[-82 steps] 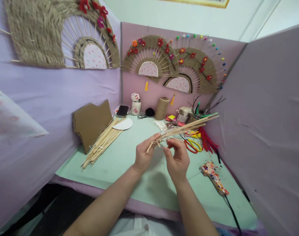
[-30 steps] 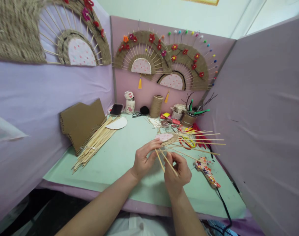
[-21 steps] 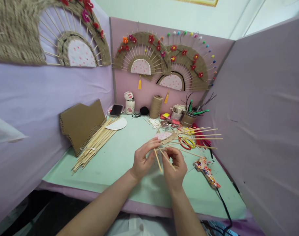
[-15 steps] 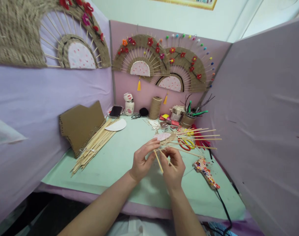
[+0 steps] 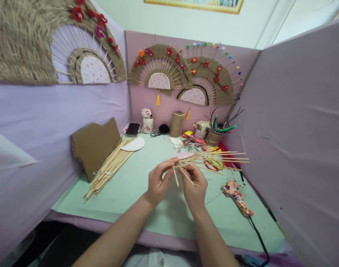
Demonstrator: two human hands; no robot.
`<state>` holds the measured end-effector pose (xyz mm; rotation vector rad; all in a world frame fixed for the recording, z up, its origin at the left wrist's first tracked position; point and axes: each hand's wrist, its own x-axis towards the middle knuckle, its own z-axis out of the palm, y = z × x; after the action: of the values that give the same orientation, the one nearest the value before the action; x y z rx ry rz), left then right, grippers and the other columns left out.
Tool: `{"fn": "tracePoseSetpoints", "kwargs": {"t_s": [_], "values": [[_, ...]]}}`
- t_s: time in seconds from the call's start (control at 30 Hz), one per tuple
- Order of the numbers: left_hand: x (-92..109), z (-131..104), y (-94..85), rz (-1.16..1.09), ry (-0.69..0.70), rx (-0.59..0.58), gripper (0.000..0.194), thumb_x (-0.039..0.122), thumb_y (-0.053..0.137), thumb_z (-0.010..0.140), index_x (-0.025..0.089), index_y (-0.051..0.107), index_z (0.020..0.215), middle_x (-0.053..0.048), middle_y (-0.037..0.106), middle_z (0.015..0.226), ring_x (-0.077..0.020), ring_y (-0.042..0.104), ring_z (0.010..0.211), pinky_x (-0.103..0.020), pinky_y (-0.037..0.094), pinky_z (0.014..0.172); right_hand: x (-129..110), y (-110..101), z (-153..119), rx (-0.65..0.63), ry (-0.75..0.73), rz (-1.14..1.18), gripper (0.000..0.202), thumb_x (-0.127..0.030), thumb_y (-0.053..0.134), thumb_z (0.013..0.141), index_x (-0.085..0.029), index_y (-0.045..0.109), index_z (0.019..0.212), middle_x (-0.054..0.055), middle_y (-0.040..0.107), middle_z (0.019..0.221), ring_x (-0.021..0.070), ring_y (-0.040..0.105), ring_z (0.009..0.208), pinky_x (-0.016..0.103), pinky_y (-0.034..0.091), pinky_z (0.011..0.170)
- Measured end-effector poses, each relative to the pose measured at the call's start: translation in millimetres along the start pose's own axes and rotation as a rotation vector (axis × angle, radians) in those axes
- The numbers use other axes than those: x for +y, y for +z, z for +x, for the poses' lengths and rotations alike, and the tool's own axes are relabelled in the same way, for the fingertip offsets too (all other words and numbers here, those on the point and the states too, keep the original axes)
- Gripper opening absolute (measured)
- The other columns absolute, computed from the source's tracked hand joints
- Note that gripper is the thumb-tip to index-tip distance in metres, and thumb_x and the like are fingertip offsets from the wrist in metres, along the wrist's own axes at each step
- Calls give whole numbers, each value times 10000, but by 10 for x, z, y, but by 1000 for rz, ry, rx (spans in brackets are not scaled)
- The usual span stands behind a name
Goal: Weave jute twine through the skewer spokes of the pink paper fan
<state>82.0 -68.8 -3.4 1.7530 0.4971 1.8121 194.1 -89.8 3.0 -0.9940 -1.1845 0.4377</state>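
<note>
Over the middle of the table (image 5: 121, 196), both hands grip a small fan frame, held up off the surface with its sticks fanning out to the right. The left hand (image 5: 159, 182) has it between fingers and thumb, the fingertips lying at the edge of the spotted half-round panel (image 5: 183, 155). The right hand (image 5: 196, 185) is closed in a pinch just beside it, where two short stick ends (image 5: 176, 177) poke down toward the person — exactly which strand those fingertips hold is hard to make out. Under the far sticks lie scissors (image 5: 211, 165) with red and yellow handles, and behind them a bunch of red fuzzy stems (image 5: 228, 157). Nearer on the right sits a flower-patterned glue gun (image 5: 238, 199), its black cord (image 5: 260, 238) trailing off the near edge. To the left, a tied bundle of sticks (image 5: 110, 169) lies slantwise, a white half-round card (image 5: 134, 144) resting on its far end and a piece of cardboard (image 5: 95, 146) leaning just beside it. Along the back stand a phone (image 5: 133, 128), a white bottle (image 5: 147, 125), a black ball of yarn (image 5: 164, 129), a cone of twine (image 5: 176, 124) and a pot (image 5: 214, 138) with green-handled pliers (image 5: 226, 129) and dark twigs. Finished-looking fans (image 5: 27, 48) hang on the panels above — woven, with red flowers.
</note>
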Motion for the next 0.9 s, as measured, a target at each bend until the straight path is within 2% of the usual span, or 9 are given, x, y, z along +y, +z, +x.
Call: {"fn": "tracePoseSetpoints", "kwargs": {"t_s": [0.17, 0.4, 0.57, 0.73, 0.9], "values": [[-12, 24, -32, 74, -34, 45, 159, 207, 513, 849, 200, 594, 987, -84, 664, 1066, -207, 603, 1032, -390, 489, 887, -12, 43, 20, -10, -16, 13, 154, -312, 617, 764, -158, 620, 766, 24, 619, 738, 136, 553, 677, 283, 465, 671], [-5, 41, -44, 145, 60, 54, 190, 154, 512, 843, 216, 597, 1001, -56, 679, 1045, -191, 620, 1003, -373, 501, 873, -25, 40, 27, -36, -14, 12, 153, -314, 599, 775, -162, 615, 775, 24, 614, 736, 139, 557, 692, 291, 471, 685], [16, 90, -34, 265, 128, 104, 173, 161, 504, 852, 206, 596, 992, -50, 696, 1003, -171, 644, 949, -324, 525, 830, -69, 57, 72, -68, -21, 10, 154, -316, 593, 784, -162, 603, 792, 23, 611, 744, 133, 546, 687, 282, 465, 679], [-33, 267, -32, 294, 170, 176, 130, 180, 496, 860, 198, 593, 945, -35, 703, 967, -170, 656, 917, -325, 539, 788, -218, 141, 254, -127, -51, 40, 132, -303, 576, 804, -172, 582, 792, 10, 605, 753, 121, 544, 688, 255, 454, 665], [-78, 569, -29, 285, 169, 283, 101, 224, 530, 843, 190, 587, 921, -29, 693, 924, -154, 663, 841, -294, 559, 715, -368, 278, 591, -188, -132, 55, 130, -303, 566, 807, -173, 573, 804, 1, 609, 741, 115, 557, 669, 249, 456, 656]]}}
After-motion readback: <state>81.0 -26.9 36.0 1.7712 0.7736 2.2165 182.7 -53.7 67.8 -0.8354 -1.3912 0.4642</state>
